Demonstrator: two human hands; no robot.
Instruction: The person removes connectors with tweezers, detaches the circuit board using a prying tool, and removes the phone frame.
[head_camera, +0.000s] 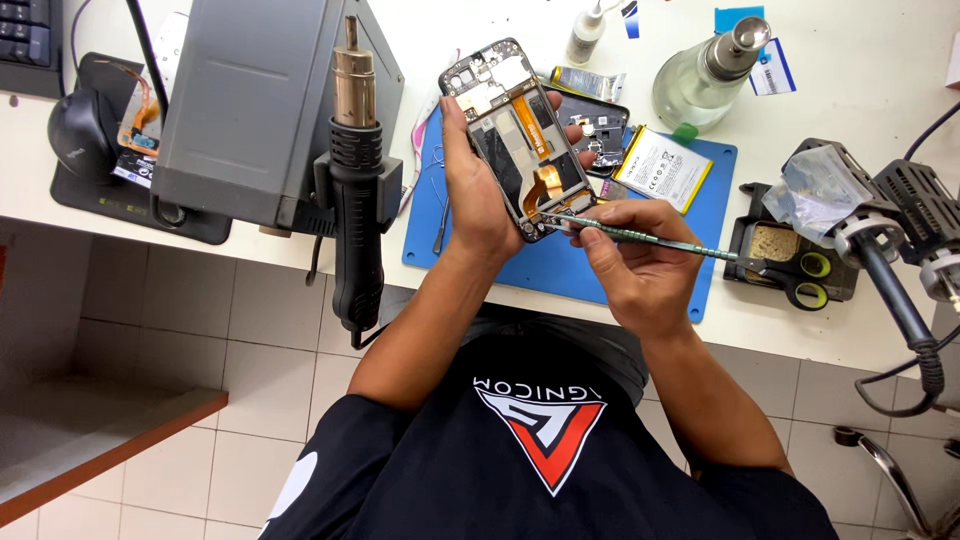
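My left hand (480, 195) grips an opened phone frame (515, 130) with its back off, showing the circuit board and an orange flex cable. It is held tilted above a blue work mat (560, 265). My right hand (640, 260) pinches a thin metal tool (660, 240) like a pen. The tool's tip touches the lower end of the phone frame.
A grey hot-air station (250, 100) with its black heat gun (357, 180) stands at the left. A loose battery (658, 168), a phone back part (598, 125), a glass dispenser bottle (705, 70), a small glue bottle (585, 35) and a soldering iron stand (800, 250) lie on the white bench.
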